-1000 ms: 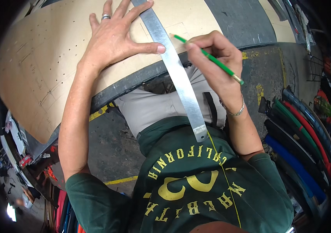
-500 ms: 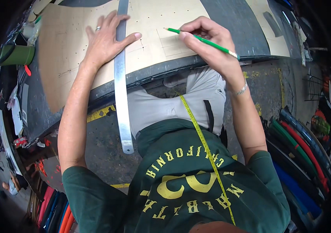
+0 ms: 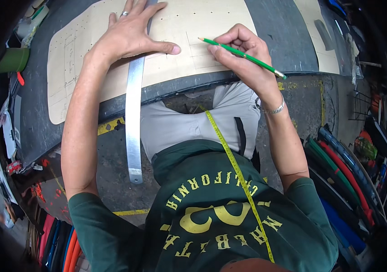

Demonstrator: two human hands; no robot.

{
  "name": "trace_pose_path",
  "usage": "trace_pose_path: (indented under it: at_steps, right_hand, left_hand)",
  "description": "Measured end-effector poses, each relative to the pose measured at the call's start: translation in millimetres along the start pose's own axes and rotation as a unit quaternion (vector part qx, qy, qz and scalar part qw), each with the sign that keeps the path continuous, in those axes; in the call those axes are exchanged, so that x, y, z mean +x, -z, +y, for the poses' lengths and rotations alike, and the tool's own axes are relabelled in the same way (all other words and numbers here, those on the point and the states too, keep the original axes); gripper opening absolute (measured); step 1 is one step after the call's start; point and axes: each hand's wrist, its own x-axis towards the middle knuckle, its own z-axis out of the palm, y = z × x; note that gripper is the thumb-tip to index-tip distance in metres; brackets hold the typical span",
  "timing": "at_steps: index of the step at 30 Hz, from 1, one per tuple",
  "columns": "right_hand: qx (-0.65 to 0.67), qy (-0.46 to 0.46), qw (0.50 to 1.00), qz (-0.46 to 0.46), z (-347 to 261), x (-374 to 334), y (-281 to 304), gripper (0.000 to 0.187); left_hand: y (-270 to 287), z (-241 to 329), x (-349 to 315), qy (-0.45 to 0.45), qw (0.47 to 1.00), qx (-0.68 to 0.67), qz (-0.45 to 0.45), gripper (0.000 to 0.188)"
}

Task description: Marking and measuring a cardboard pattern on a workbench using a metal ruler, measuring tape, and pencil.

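Note:
My left hand (image 3: 134, 34) lies spread over a long metal ruler (image 3: 134, 104), its fingers apart and the thumb pointing right. The ruler runs from the pattern sheet past the table's near edge, and its end with a hole hangs over the floor. In my right hand (image 3: 243, 50) is a green pencil (image 3: 252, 59), gripped between thumb and fingers with its tip pointing left. That tip is close to pencil lines on the tan pattern sheet (image 3: 89, 63), which bears small holes and drawn outlines. Whether the tip touches the sheet I cannot tell.
The dark table (image 3: 279, 36) has a second tan sheet (image 3: 311, 27) on its right with a curved grey piece (image 3: 324, 36). A green container (image 3: 13, 61) stands at the left. A yellow tape measure (image 3: 232, 158) hangs down my shirt. Coloured rolls (image 3: 343, 177) stand at lower right.
The pattern sheet's left part, lifted before, now lies flat. The ruler's near end has swung left. My left hand reaches further forward, and the pencil has shifted slightly right.

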Motion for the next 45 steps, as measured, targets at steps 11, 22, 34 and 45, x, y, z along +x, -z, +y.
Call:
trace_pose_path:
  at_steps: [11,22,34,45]
  right_hand:
    - [-0.064,-0.041,0.997,-0.007,-18,-12,-8,0.012]
    - [-0.109,-0.022,0.993,-0.027,-5,-8,-15,0.016]
    - [-0.132,-0.022,0.99,-0.042,-10,-6,-13,0.015]
    - [-0.118,-0.038,0.992,-0.015,-14,-8,-14,0.013]
  left_hand:
    - [25,26,15,0.017,0.994,-0.013,-0.108,0.126]
    - [28,37,21,0.075,0.987,0.005,-0.141,0.132]
    - [24,44,27,0.124,0.977,0.075,-0.156,0.136]
    - [22,37,24,0.09,0.986,0.039,-0.137,0.136]
